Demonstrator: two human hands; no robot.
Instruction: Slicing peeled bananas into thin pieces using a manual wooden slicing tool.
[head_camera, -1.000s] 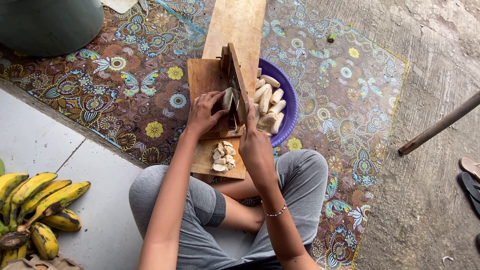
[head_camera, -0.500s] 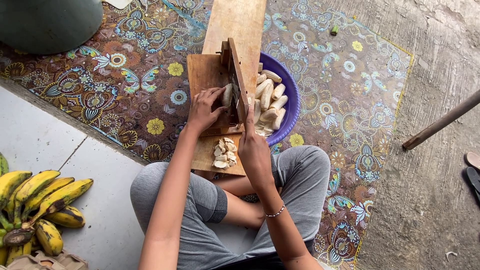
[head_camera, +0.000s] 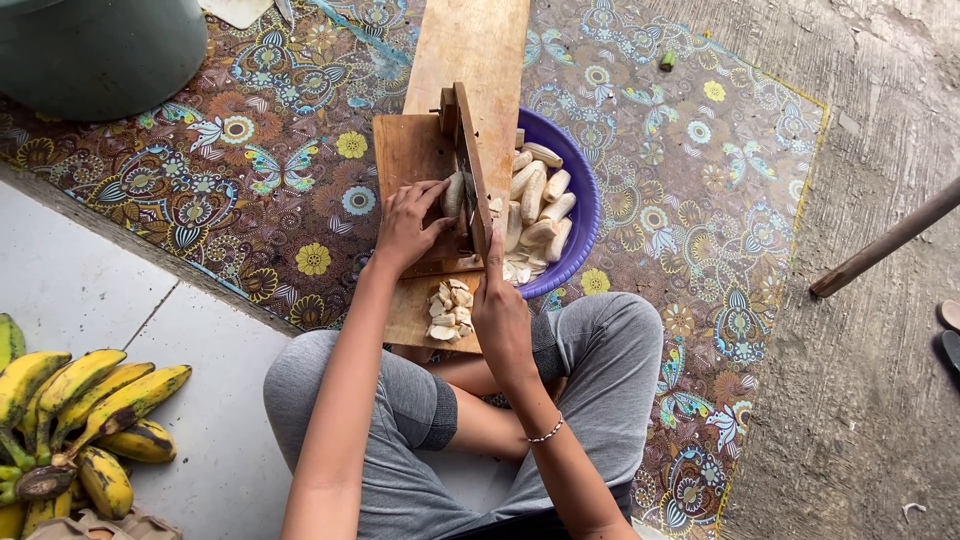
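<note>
Left hand (head_camera: 408, 225) closed around a peeled banana (head_camera: 453, 194) against the wooden slicer (head_camera: 468, 170), right hand (head_camera: 500, 315) gripping its handle end, patterned floor mat (head_camera: 250, 150), bare concrete floor (head_camera: 880, 400), purple bowl (head_camera: 583, 215) beside.

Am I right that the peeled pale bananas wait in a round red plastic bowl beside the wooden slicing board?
Not quite: the round plastic bowl is purple, not red, as the head view shows. The peeled pale bananas do lie in it, beside the wooden slicing board.
</note>
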